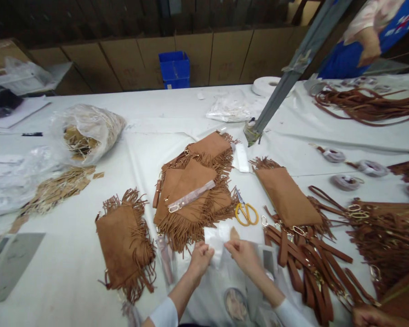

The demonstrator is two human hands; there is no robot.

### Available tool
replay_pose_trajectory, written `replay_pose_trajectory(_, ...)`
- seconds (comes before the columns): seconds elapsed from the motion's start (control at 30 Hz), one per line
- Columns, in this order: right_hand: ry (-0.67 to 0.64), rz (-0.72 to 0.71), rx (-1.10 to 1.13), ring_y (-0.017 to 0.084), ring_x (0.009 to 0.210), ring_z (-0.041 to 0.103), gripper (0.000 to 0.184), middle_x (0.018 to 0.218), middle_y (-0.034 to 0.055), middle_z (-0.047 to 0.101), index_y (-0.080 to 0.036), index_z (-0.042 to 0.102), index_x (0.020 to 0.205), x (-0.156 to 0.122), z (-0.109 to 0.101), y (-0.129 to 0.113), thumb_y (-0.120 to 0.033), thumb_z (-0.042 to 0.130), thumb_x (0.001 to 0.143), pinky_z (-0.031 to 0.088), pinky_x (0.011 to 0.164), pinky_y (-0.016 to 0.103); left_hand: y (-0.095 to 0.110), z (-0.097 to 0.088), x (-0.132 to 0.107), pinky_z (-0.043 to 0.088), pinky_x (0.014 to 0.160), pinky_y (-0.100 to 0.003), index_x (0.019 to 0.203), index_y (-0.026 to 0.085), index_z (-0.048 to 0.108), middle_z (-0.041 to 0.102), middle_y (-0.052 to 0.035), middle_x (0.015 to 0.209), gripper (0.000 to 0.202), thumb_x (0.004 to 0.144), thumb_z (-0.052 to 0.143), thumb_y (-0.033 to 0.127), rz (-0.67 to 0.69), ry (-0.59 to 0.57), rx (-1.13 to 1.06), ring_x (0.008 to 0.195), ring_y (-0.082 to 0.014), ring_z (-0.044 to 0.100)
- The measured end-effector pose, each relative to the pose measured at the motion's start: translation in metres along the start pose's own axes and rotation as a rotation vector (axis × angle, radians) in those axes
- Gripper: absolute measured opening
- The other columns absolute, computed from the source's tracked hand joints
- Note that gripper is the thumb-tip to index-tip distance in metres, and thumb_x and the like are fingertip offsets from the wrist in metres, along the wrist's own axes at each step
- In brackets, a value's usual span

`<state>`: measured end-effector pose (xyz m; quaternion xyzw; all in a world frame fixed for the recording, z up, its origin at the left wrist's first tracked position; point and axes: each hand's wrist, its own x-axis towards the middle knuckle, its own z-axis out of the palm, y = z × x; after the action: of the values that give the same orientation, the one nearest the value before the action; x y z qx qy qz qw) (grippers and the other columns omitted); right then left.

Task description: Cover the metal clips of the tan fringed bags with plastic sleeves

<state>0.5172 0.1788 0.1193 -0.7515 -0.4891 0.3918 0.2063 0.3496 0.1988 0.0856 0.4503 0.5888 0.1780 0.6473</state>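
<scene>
My left hand [201, 260] is closed, its fingertips pinching the edge of a small white sheet or packet [215, 240]. Close beside it, my right hand [245, 259] is also closed, with a small tan piece [234, 233] sticking up from its fingers. Whether the right fingers also touch the white sheet, I cannot tell. Beyond my hands lies a heap of brown fringed bags [187, 186], with a plastic-wrapped strap [192, 196] on top. Yellow-handled scissors [246, 213] rest just past my right hand. Single fringed bags lie to the left [122, 243] and right [288, 195].
Brown straps with clasps [303, 254] lie right of my arms. Another person's hand [368, 315] shows at lower right; a co-worker [368, 41] stands far right. A slanted grey post [286, 77] rises from the table. A plastic bag of tan tags [88, 134] lies left.
</scene>
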Motion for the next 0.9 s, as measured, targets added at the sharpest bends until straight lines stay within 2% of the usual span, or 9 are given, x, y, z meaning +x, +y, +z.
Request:
replay_pose_trajectory(0.1,0.045,0.157,0.239,0.017,0.054,0.058,0.036,0.058,0.0042,0.066,-0.015,0.068,0.067,-0.018,0.031,0.010,-0.050,0.058,0.070,0.042,0.053,0.026,0.000,0.000,-0.001,0.038,0.087,-0.031,0.050,0.020,0.046,0.053,-0.0042,0.087,0.032,0.069,0.061,0.040,0.011,0.081,0.039,0.099,-0.0221,0.046)
replay_pose_trajectory(0.17,0.067,0.214,0.264,0.020,0.060,0.061,0.039,0.063,0.0064,0.069,-0.016,0.069,0.068,-0.021,0.041,0.012,-0.054,0.062,0.064,0.045,0.057,0.028,0.000,0.000,-0.005,0.037,0.086,-0.031,0.049,0.020,0.044,0.049,-0.0023,0.080,0.029,0.070,0.060,0.032,0.006,0.129,0.052,0.094,-0.0209,0.046)
replay_pose_trajectory(0.27,0.070,0.216,0.152,0.024,0.062,0.063,0.044,0.063,0.0080,0.070,-0.017,0.068,0.064,-0.015,0.045,0.010,-0.060,0.057,0.064,0.045,0.059,0.031,-0.001,0.002,-0.008,0.038,0.071,-0.026,0.047,0.020,0.039,0.039,0.0032,0.062,0.030,0.070,0.057,0.026,-0.009,0.128,0.037,0.072,-0.0151,0.044)
replay_pose_trajectory(0.37,0.064,0.173,0.003,0.026,0.060,0.063,0.049,0.061,0.0092,0.070,-0.018,0.070,0.068,-0.005,0.047,0.011,-0.063,0.050,0.067,0.046,0.057,0.033,-0.003,0.003,-0.004,0.032,0.053,-0.023,0.048,0.020,0.037,0.029,0.0068,0.052,0.032,0.073,0.054,0.030,-0.036,0.105,-0.004,0.054,-0.0107,0.033)
replay_pose_trajectory(0.5,0.085,0.013,-0.202,0.029,0.065,0.065,0.051,0.068,0.0125,0.072,-0.016,0.073,0.081,0.002,0.054,0.017,-0.054,0.040,0.075,0.047,0.058,0.035,-0.008,-0.013,-0.009,0.032,0.051,-0.022,0.058,0.018,0.052,0.042,0.0065,0.052,0.021,0.072,0.060,0.032,-0.012,0.149,-0.029,0.052,-0.0098,0.037)
replay_pose_trajectory(0.6,0.086,-0.084,-0.325,0.029,0.068,0.066,0.053,0.076,0.0146,0.073,-0.013,0.073,0.095,0.001,0.056,0.019,-0.046,0.034,0.079,0.048,0.062,0.036,-0.021,-0.053,-0.034,0.038,0.054,-0.022,0.073,0.017,0.061,0.054,0.0029,0.059,0.020,0.078,0.054,0.035,0.015,0.252,-0.046,0.055,-0.0113,0.048)
replay_pose_trajectory(0.7,0.083,-0.041,-0.452,0.029,0.059,0.064,0.055,0.077,0.0149,0.073,-0.014,0.072,0.100,-0.001,0.052,0.015,-0.049,0.033,0.080,0.048,0.059,0.038,-0.047,-0.118,-0.073,0.041,0.056,-0.024,0.077,0.016,0.061,0.056,0.0000,0.059,0.032,0.085,0.042,0.040,-0.011,0.477,-0.037,0.057,-0.0135,0.053)
replay_pose_trajectory(0.8,0.134,-0.110,-0.508,0.029,0.062,0.064,0.054,0.080,0.0134,0.072,-0.019,0.073,0.090,-0.002,0.041,0.013,-0.054,0.033,0.080,0.048,0.061,0.040,-0.080,-0.188,-0.111,0.045,0.062,-0.027,0.101,0.015,0.059,0.058,-0.0020,0.071,0.038,0.085,0.040,0.044,-0.064,0.757,0.007,0.064,-0.0161,0.056)
replay_pose_trajectory(0.9,0.204,-0.273,-0.494,0.032,0.076,0.064,0.055,0.084,0.0138,0.072,-0.019,0.073,0.082,0.000,0.032,0.014,-0.056,0.032,0.079,0.048,0.071,0.042,-0.111,-0.242,-0.127,0.048,0.071,-0.033,0.122,0.013,0.049,0.060,-0.0066,0.086,0.051,0.082,0.046,0.044,-0.084,0.920,0.067,0.073,-0.0190,0.059)
